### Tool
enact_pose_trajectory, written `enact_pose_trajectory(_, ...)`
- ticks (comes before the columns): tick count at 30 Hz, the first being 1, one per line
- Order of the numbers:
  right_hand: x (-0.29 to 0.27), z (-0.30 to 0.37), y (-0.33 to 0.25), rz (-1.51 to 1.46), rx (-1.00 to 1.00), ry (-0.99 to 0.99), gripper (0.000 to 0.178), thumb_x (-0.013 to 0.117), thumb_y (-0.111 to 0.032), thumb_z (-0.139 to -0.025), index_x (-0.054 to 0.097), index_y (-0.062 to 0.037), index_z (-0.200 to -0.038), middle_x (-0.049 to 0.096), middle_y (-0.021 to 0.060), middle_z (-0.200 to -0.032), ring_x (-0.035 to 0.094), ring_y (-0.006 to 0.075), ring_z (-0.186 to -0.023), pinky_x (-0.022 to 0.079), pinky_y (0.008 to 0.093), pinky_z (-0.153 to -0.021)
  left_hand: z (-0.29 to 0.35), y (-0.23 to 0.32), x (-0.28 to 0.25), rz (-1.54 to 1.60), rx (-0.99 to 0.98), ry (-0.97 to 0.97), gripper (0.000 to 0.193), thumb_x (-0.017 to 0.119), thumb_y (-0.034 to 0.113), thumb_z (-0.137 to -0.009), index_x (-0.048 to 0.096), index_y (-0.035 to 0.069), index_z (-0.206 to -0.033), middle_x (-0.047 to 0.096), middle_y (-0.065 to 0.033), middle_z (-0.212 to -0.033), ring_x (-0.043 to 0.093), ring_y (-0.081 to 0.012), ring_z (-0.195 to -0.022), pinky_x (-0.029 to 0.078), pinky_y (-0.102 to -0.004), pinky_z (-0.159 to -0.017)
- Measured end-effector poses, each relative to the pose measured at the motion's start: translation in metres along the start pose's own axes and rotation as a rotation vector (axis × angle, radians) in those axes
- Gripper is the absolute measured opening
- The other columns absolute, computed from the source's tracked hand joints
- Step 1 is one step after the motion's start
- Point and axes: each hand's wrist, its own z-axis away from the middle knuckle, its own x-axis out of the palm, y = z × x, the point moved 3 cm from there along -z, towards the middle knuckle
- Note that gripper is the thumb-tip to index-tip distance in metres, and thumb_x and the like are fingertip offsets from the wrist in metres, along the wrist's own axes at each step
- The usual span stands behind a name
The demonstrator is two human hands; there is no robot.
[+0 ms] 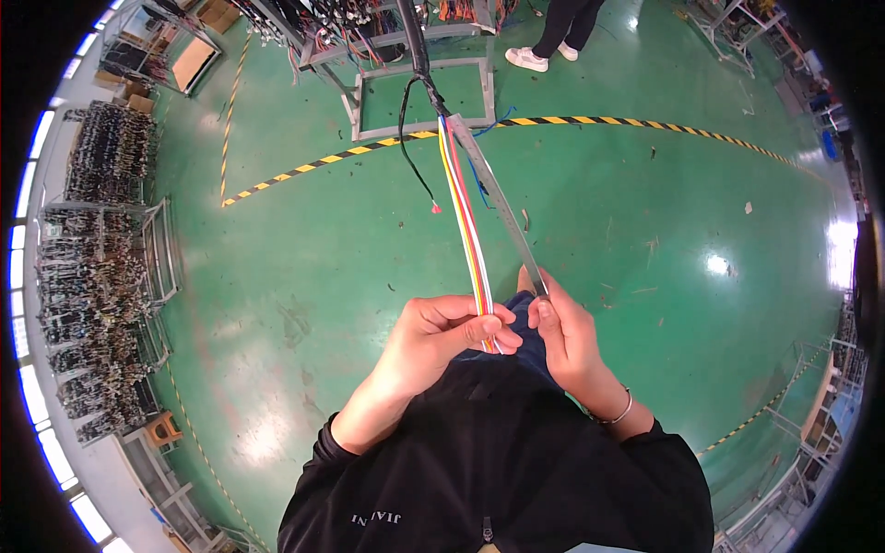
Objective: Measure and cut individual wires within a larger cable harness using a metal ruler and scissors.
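A bundle of white, yellow, orange and red wires runs down from a black-sheathed cable. My left hand pinches the bundle near its lower ends, thumb on top. In my right hand is the near end of a long, thin metal ruler. The ruler slants up to the left, and its far end lies beside the point where the wires leave the black sheath. A thin black branch wire with a small red end hangs to the left. Some blue wire shows behind the ruler.
A grey metal frame stands ahead, with many wires hanging on it. Beyond it to the right are a person's legs and white shoes. Racks of hanging harnesses line the left side. Yellow-black tape marks the green floor.
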Motion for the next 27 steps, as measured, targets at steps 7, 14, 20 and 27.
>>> enact_pose_trajectory(7,0.001,-0.006,-0.006,0.039,-0.036,0.067,0.040,0.042,-0.012,-0.103,0.043,0.0038,-0.140,0.052,0.0121,-0.081,0.054,0.0173,-0.073,0.045,0.0279,-0.071,-0.002,0.006,-0.001,-0.120,0.045,-0.009,0.020,0.057,0.006,-0.097,0.065,-0.008,-0.109,0.072,-0.0145,-0.091,0.069,-0.0185,-0.085,0.055,-0.0293,-0.077)
enact_pose_trajectory(14,0.000,0.001,-0.013,-0.002,0.055,-0.009,0.039,0.041,-0.013,-0.104,0.044,0.0039,-0.139,0.053,0.0091,-0.079,0.053,0.0151,-0.072,0.045,0.0276,-0.070,-0.004,0.002,0.005,-0.286,0.083,0.060,0.019,0.058,0.006,-0.096,0.066,-0.008,-0.105,0.072,-0.0124,-0.090,0.068,-0.0172,-0.084,0.055,-0.0292,-0.077)
enact_pose_trajectory(20,0.002,-0.002,-0.020,-0.137,0.113,-0.110,0.040,0.034,-0.016,-0.106,0.042,-0.0016,-0.143,0.054,-0.0002,-0.082,0.042,0.0024,-0.056,0.034,0.0180,-0.049,-0.011,-0.006,0.001,-0.511,0.058,0.141,0.016,0.059,0.008,-0.096,0.069,-0.005,-0.096,0.070,-0.0060,-0.084,0.065,-0.0121,-0.081,0.053,-0.0270,-0.076)
enact_pose_trajectory(27,0.007,-0.005,-0.023,-0.288,0.268,-0.150,0.038,0.034,-0.020,-0.106,0.046,-0.0008,-0.136,0.051,0.0019,-0.086,0.048,0.0058,-0.059,0.043,0.0197,-0.046,-0.020,0.000,-0.005,-0.655,0.224,0.176,0.014,0.067,0.013,-0.090,0.070,-0.001,-0.089,0.058,-0.0056,-0.070,0.050,-0.0110,-0.062,0.041,-0.0282,-0.058)
